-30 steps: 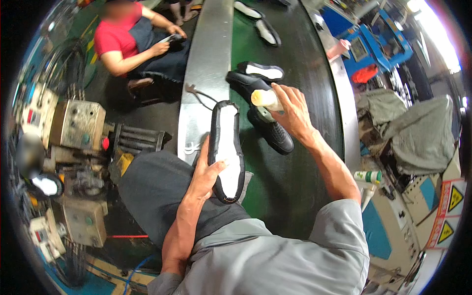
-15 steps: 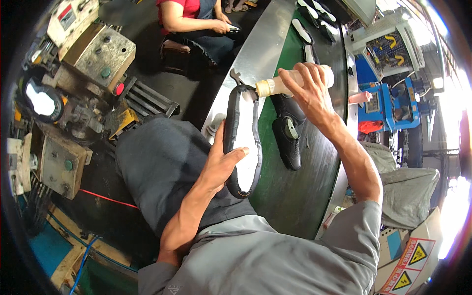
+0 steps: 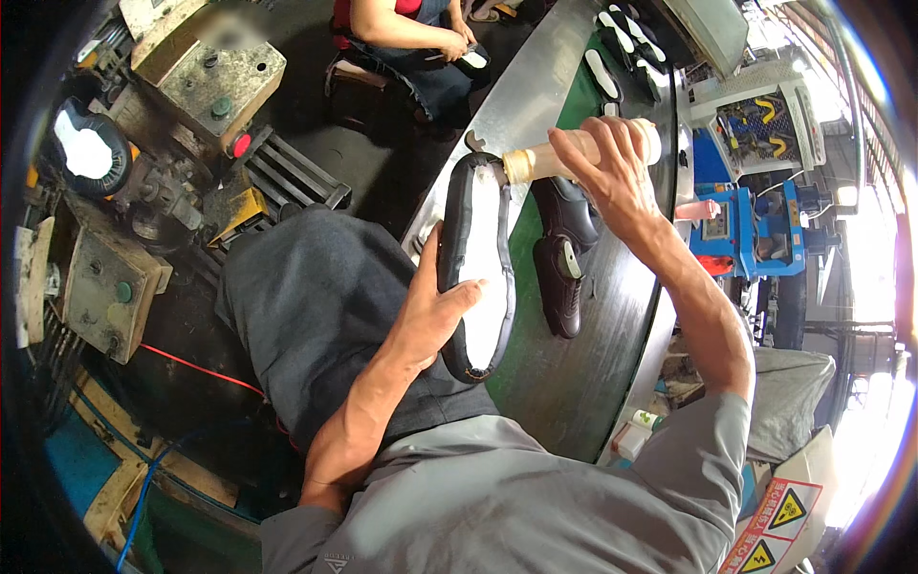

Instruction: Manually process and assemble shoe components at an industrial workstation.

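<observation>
My left hand is closed round the side of a black shoe upper, its thumb pressed on the white sole-side board. The shoe is bottom up, its folded black edge framing the white face. My right hand grips a pale, translucent squeeze bottle from above, tilted nearly level. Yellowish tape wraps the bottle's neck, and its tip meets the shoe's upper end, where a small brownish patch shows. Two dark lace-up shoes lie on the bench just right of the held shoe.
A long bench with a green strip and metal edge runs away from me. Several white-bottomed shoes lie farther along it. An open-ended wrench shows behind the held shoe. Machinery stands left; a seated co-worker handles a shoe ahead.
The whole view has shifted slightly. Both hands keep their grips, and the bottle's tip stays near the same end of the shoe. The co-worker's shoe has turned to show more white.
</observation>
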`<state>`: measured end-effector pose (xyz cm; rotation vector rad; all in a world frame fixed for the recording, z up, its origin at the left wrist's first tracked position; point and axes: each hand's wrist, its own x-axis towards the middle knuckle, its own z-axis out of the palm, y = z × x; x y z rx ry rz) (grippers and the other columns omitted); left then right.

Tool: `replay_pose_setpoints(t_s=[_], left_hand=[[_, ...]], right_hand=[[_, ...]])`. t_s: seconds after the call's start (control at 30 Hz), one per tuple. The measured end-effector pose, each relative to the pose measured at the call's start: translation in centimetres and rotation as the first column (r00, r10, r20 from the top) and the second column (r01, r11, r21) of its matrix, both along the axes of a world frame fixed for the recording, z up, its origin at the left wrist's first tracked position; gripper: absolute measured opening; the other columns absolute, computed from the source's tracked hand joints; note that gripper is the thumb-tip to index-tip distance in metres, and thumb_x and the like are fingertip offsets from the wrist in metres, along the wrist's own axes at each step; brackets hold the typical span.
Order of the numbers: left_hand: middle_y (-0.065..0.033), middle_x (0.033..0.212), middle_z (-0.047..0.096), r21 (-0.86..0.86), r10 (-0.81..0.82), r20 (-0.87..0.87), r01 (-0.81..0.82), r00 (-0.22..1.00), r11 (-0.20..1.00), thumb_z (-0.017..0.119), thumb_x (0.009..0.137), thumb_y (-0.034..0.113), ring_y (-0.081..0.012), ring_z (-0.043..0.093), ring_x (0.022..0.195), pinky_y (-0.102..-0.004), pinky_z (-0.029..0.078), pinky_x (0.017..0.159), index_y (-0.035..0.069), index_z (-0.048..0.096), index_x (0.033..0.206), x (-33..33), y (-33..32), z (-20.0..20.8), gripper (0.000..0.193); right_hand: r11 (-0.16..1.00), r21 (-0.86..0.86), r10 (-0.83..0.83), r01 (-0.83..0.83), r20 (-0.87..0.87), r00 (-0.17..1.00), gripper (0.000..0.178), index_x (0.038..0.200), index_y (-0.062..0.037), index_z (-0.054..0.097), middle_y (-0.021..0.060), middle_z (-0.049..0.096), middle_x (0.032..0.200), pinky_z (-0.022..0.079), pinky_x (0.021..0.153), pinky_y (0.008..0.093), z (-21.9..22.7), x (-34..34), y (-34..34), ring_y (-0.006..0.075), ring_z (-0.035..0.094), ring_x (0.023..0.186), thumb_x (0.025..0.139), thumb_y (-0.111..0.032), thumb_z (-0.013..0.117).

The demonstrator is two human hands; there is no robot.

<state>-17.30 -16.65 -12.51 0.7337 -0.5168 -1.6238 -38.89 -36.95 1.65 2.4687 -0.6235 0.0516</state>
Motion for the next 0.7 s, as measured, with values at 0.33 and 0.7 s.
replay_pose_setpoints(t_s=[0.33,0.7], left_hand=[[-0.0138,0.157,0.048,0.011,-0.025,-0.03,0.025,0.999,1.0,0.067,0.104,-0.001,-0.0185,0.057,0.133,-0.0341,0.05,0.115,0.003,0.017,0.175,-0.18,-0.28,-0.23,0.087],[-0.0152,0.161,0.049,0.009,0.011,0.012,-0.011,1.0,1.0,0.071,0.1,0.007,-0.0214,0.055,0.14,-0.037,0.044,0.121,0.005,0.02,0.176,0.46,-0.37,0.48,0.092]], right_hand=[[1.0,-0.018,-0.017,0.016,-0.049,0.999,0.059,0.145,-0.0287,0.062,0.0126,0.06,0.12,0.046,0.108,0.0528,-0.42,0.57,-0.22,0.0334,0.061,0.12,0.089,-0.014,0.071],[0.977,0.194,-0.113,0.088,0.121,0.986,0.086,0.152,-0.0211,0.061,0.0148,0.063,0.136,0.043,0.116,0.0555,-0.91,0.51,-0.35,0.0363,0.06,0.129,0.072,-0.007,0.089]])
